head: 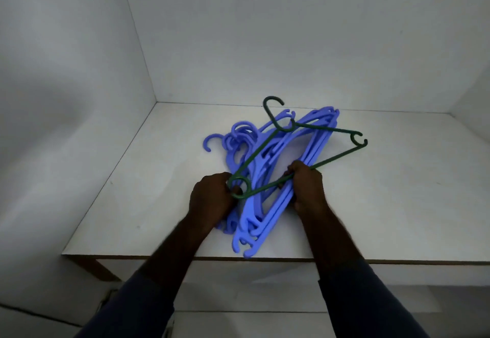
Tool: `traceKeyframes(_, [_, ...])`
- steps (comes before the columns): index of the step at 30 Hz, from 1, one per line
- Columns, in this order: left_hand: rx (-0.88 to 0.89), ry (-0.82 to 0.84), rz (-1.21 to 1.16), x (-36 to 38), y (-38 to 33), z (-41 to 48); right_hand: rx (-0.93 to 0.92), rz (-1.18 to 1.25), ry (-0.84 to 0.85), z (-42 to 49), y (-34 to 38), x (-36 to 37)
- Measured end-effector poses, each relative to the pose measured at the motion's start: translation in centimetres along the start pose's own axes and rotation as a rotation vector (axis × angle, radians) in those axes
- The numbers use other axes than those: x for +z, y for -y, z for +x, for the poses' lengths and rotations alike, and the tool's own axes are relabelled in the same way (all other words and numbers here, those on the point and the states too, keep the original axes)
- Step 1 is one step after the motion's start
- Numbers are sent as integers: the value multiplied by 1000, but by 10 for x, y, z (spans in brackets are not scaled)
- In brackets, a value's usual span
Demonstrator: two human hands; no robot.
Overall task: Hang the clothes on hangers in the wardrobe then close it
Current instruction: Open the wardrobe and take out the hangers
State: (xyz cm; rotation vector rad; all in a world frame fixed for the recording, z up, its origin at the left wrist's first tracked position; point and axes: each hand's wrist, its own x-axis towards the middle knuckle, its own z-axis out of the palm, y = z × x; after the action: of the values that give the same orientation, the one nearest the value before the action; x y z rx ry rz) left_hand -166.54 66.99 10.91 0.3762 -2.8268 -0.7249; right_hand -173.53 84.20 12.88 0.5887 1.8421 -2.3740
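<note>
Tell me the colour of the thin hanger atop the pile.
A dark green thin hanger, clearest in head view.

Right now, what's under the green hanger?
A pile of blue hangers lies under the green hanger, on the white shelf. The left hand and right hand grip the green one and cover part of the pile; anything beneath the pile is hidden.

The stacked blue hangers [254, 205] cannot be counted; the white shelf [397, 205] is cut off by the right edge.
</note>
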Motion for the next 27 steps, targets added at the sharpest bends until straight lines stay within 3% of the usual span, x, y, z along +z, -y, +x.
traceKeyframes(4, [-53,57,-217,0,8,-3,-245,-438,-33,-8,-1,6])
traceKeyframes(8, [-287,210,-966,-17,-4,-8,-283,-575,75,-17,3,10])
traceKeyframes(11, [-196,308,-935,-26,-16,-1,-252,-583,133,-21,5,18])
traceKeyframes(13, [-247,322,-902,-27,-28,6,-252,-599,153,-26,4,25])
traceKeyframes(17, [-371,210,-1126,-12,-39,1,-235,-561,169,-33,-2,27])
traceKeyframes(21, [-357,144,-1294,7,-37,-20,-217,-462,199,-44,-2,9])
traceKeyframes(24, [-287,135,-1363,9,-38,-47,-266,-415,311,-52,-2,-9])
traceKeyframes(27, [-224,86,-1310,12,-43,-68,-277,-345,411,-57,-11,-24])
